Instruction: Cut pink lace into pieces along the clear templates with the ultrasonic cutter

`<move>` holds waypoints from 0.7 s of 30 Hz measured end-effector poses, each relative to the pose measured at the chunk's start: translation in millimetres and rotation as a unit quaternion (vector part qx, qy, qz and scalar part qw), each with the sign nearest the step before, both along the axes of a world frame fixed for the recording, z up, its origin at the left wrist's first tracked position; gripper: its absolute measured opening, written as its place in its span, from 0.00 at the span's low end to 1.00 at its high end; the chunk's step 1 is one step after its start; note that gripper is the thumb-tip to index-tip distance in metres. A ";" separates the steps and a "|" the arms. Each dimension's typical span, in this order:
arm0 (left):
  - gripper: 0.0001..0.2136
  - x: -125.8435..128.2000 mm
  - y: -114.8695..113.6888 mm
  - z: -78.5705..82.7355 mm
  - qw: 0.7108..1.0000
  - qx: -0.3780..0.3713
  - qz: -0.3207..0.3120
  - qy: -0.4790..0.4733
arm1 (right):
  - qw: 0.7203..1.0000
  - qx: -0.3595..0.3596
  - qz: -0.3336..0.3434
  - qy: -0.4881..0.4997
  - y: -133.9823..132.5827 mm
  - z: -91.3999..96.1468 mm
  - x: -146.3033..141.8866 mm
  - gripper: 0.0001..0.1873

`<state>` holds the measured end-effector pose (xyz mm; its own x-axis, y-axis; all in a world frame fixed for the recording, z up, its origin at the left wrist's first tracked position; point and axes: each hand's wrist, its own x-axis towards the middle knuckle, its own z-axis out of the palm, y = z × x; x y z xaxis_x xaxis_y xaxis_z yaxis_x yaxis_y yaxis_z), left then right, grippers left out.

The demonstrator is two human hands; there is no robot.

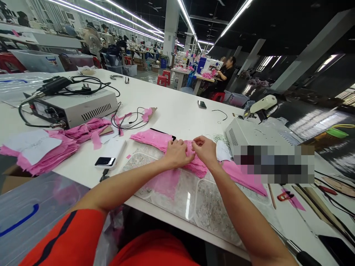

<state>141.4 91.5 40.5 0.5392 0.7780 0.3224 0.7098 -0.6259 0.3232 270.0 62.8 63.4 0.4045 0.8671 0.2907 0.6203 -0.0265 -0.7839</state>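
Observation:
A stack of pink fabric pieces (151,139) lies in front of me on a clear plastic sheet (177,201). My left hand (179,153) rests on the stack with its fingers bent over the cloth. Close by, at the stack's right part, my right hand (204,147) pinches at the fabric between thumb and fingers. Pink layers hang below both hands toward the table edge. A dark flat object, partly covered, shows behind the stack. Another folded pink piece (245,177) lies to the right of my right forearm.
At left stand a grey box-shaped machine (88,105) with a black handheld tool (54,85), pink bundles (50,155) and a white power bank (112,153). A second grey box (249,136) stands at right. A phone (202,104) lies farther back. A person (226,75) sits beyond.

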 end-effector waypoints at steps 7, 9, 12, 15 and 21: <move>0.07 49.0 -8.4 5.1 0.999 0.040 -0.026 0.013 | 0.986 0.076 -0.113 0.095 -56.6 31.1 50.5 0.11; 0.06 51.6 -14.6 7.4 0.996 0.054 -0.067 0.019 | 0.976 0.087 -0.153 0.126 -84.3 28.1 68.2 0.11; 0.05 43.2 -32.8 3.7 0.983 0.076 -0.164 0.035 | 0.970 0.056 -0.189 0.139 -134.1 4.7 89.9 0.14; 0.04 22.8 -56.2 -11.4 0.957 0.083 -0.271 0.062 | 0.977 -0.042 -0.184 0.101 -186.1 -30.8 100.0 0.15; 0.09 -15.3 -79.9 -34.6 0.891 0.145 -0.417 0.110 | 0.967 -0.186 -0.166 -0.049 -250.1 -64.1 91.2 0.10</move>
